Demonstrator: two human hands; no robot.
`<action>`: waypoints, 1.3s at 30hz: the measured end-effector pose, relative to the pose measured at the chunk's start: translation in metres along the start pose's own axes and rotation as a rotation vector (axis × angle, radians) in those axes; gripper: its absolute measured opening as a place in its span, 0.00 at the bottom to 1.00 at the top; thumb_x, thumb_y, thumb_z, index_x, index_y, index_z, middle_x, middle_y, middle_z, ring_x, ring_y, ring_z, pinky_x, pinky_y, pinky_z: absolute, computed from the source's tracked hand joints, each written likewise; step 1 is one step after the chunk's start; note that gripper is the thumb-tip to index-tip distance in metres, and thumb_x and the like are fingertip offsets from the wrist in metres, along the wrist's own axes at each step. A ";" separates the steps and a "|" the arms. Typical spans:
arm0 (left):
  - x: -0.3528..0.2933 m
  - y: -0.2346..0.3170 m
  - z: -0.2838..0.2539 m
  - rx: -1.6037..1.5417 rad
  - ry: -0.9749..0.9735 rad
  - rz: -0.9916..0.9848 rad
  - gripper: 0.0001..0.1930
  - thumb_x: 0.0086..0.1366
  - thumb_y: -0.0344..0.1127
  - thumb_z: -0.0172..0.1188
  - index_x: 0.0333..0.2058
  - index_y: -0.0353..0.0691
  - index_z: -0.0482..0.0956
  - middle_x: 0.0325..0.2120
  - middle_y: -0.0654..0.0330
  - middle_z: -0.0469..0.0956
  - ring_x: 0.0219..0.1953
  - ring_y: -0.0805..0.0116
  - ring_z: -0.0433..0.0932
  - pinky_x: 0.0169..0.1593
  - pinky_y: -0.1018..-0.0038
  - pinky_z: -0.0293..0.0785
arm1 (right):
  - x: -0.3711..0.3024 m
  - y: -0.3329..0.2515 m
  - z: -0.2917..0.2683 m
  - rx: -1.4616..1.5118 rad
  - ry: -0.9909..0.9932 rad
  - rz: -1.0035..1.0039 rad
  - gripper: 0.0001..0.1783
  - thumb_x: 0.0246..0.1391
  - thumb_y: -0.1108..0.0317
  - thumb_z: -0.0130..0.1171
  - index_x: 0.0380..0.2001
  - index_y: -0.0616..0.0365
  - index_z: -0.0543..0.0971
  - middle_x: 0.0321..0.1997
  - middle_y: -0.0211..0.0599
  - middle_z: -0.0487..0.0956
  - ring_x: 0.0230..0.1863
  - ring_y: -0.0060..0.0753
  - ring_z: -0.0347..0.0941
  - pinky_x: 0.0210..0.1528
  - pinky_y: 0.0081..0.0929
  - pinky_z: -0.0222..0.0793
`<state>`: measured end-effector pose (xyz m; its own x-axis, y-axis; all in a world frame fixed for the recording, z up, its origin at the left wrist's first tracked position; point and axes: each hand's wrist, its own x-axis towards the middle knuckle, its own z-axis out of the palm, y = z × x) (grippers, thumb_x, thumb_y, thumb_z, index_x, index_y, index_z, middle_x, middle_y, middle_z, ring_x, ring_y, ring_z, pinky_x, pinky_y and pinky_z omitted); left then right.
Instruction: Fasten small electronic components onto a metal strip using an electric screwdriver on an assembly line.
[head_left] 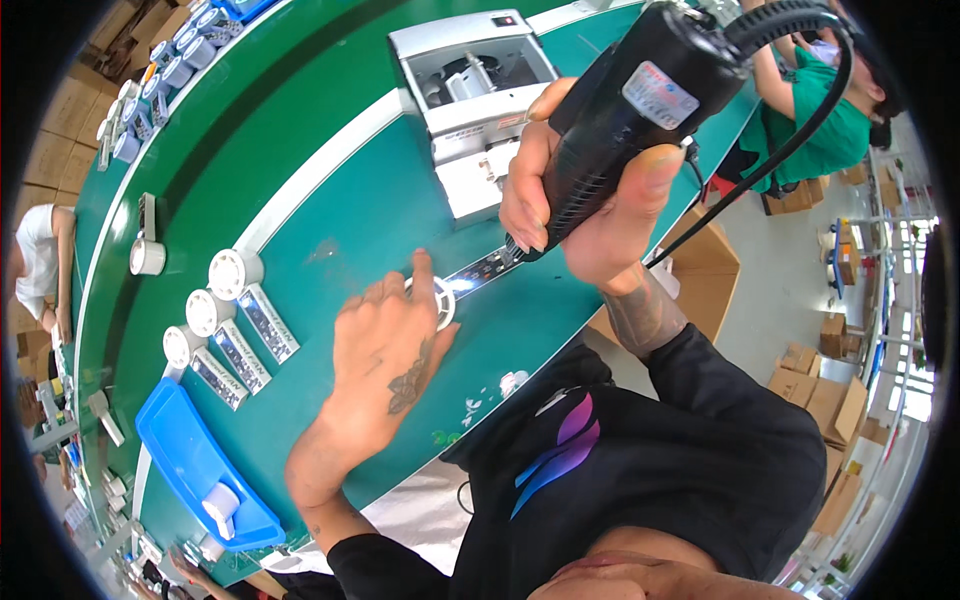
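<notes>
My right hand [630,215] is wrapped around a thick black electric screwdriver [600,135], its body tilted and its lower end over the work. A cable runs from its top. Below its tip lies a narrow strip [484,272] that looks like a fan's handle with a dark circuit board in it; the tip itself is hidden. At the other end of that strip is a round white fan head [445,305]. My left hand [385,350] holds this head against the green bench, index finger stretched past it and thumb on the near side.
Three similar white fans [235,272] lie in a row to the left. A blue tray [190,465] with a fan in it is at lower left. Beyond my hands stands a grey-white machine [475,100]. A green conveyor [330,70] curves behind; a person in green [825,115] is at right.
</notes>
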<state>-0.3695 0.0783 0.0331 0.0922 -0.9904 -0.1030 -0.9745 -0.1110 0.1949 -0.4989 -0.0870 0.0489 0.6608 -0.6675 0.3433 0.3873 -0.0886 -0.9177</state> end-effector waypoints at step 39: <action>0.008 0.009 0.009 -0.009 0.040 0.080 0.35 0.57 0.46 0.70 0.59 0.32 0.70 0.29 0.53 0.78 0.24 0.58 0.82 0.28 0.66 0.77 | 0.000 0.005 -0.004 0.199 -0.142 -0.140 0.57 0.48 0.19 0.50 0.57 0.68 0.65 0.24 0.39 0.76 0.16 0.26 0.70 0.17 0.24 0.67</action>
<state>-0.3790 0.0704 0.0255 0.0227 -0.9986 -0.0483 -0.9773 -0.0323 0.2095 -0.4993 -0.0911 0.0432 0.6703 -0.5470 0.5014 0.5902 -0.0165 -0.8071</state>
